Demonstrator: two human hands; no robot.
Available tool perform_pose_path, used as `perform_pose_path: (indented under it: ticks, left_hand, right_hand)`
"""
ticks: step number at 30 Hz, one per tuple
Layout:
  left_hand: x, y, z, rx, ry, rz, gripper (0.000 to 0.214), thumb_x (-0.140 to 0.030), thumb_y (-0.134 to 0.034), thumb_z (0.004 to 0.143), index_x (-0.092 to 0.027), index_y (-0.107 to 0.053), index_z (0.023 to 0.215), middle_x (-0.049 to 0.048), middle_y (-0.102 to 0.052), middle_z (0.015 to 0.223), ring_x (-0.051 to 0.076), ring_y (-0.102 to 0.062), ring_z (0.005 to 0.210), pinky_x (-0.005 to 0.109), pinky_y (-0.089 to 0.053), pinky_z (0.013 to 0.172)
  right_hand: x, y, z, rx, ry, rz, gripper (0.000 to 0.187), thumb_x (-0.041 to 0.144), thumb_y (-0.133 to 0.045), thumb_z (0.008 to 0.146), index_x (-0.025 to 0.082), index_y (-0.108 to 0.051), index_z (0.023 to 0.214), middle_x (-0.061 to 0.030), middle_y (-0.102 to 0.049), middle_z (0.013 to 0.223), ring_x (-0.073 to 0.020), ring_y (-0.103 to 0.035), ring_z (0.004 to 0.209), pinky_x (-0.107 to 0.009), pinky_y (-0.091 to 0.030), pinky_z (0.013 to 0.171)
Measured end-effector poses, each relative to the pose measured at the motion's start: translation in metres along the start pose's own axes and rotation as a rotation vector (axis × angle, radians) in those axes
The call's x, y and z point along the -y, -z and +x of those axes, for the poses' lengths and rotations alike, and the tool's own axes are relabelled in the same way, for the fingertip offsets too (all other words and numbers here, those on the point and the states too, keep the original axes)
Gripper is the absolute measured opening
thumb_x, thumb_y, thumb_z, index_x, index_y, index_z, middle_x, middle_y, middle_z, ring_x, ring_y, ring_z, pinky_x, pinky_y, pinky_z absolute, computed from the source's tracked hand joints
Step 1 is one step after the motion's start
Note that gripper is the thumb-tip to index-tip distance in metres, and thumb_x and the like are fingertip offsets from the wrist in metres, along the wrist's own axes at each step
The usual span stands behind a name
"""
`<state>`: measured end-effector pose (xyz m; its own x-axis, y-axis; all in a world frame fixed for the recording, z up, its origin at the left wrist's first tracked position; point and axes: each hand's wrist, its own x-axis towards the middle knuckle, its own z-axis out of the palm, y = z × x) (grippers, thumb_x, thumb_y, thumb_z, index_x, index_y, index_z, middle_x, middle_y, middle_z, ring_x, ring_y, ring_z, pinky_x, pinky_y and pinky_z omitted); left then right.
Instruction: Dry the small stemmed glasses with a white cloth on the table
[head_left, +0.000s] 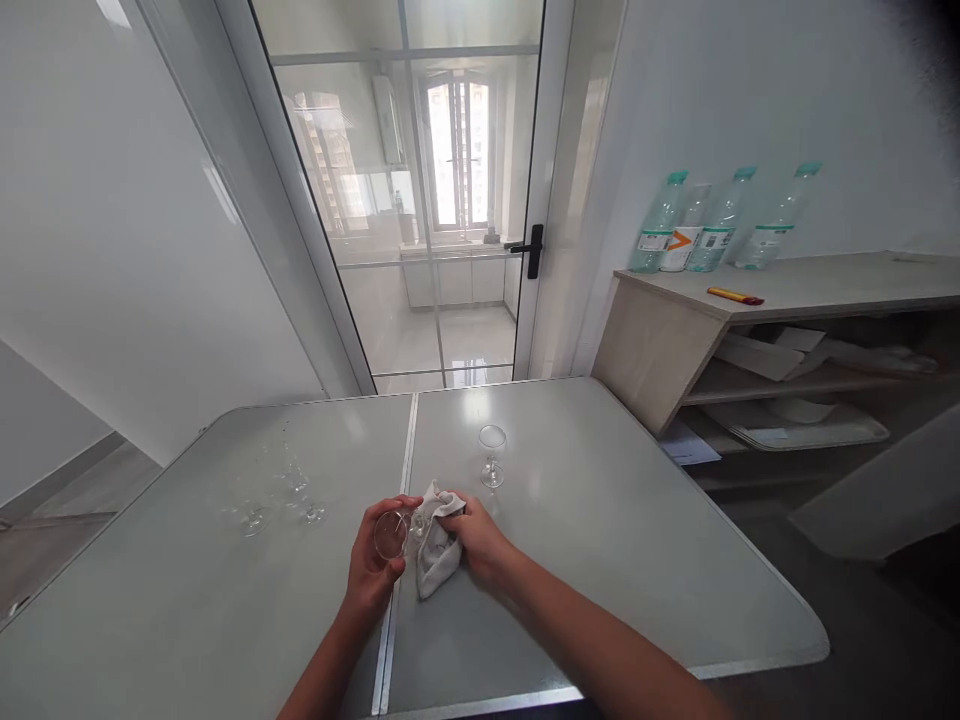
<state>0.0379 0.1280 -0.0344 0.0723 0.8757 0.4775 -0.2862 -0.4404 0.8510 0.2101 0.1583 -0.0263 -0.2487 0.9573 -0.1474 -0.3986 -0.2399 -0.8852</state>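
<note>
My left hand [370, 553] is wrapped round the bowl of a clear stemmed glass [391, 536], which lies on its side with its rim toward me. A white cloth [437, 562] is bunched in my right hand [475, 530], pressed to the stem and foot end of that glass. The cloth partly hides the foot, and its lower corner hangs down. Just beyond my right hand, another stemmed glass [492, 455] stands upright on the table. To the left, several clear stemmed glasses [296, 485] are grouped; their outlines are faint against the tabletop.
The pale table [585, 560] has a metal seam [409, 440] across it. Behind it is a glass door [442, 200] with a black handle [534, 250]. At right, a wooden shelf unit [652, 340] carries several plastic bottles [720, 225] and a yellow-red packet [735, 296].
</note>
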Motion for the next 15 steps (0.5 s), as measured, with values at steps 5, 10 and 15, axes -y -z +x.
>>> perform_pose_path:
  ticks: [5,10,15]
  left_hand:
    - [0.002,-0.003,-0.005,-0.006,0.061,0.023,0.067,-0.051,-0.088,0.069,-0.024,-0.062,0.124,0.0155,-0.064,0.128,0.038,-0.058,0.129,0.054,-0.046,0.11]
    - [0.0,-0.004,-0.001,-0.064,0.022,0.059,0.066,-0.054,-0.084,0.073,-0.024,-0.059,0.127,0.0152,-0.063,0.13,0.037,-0.059,0.129,0.054,-0.045,0.112]
    - [-0.006,-0.001,0.005,-0.26,-0.044,0.109,0.066,-0.053,-0.085,0.073,-0.025,-0.058,0.127,0.0134,-0.063,0.131,0.032,-0.06,0.127,0.05,-0.047,0.11]
  right_hand:
    - [-0.003,0.007,0.002,-0.103,0.087,-0.148,0.024,0.022,-0.076,0.06,0.018,-0.059,0.077,0.0061,-0.055,0.066,-0.012,-0.047,0.063,-0.023,-0.033,0.06]
    - [0.008,0.01,0.001,-0.19,0.231,-0.445,0.017,0.021,-0.07,0.065,0.021,-0.054,0.071,0.0061,-0.048,0.065,-0.0135,-0.046,0.062,-0.024,-0.034,0.06]
    - [0.03,0.009,-0.011,-0.093,0.603,-0.825,0.011,0.009,-0.057,0.066,0.02,-0.058,0.065,-0.0036,-0.059,0.094,-0.0173,-0.059,0.082,-0.027,-0.045,0.075]
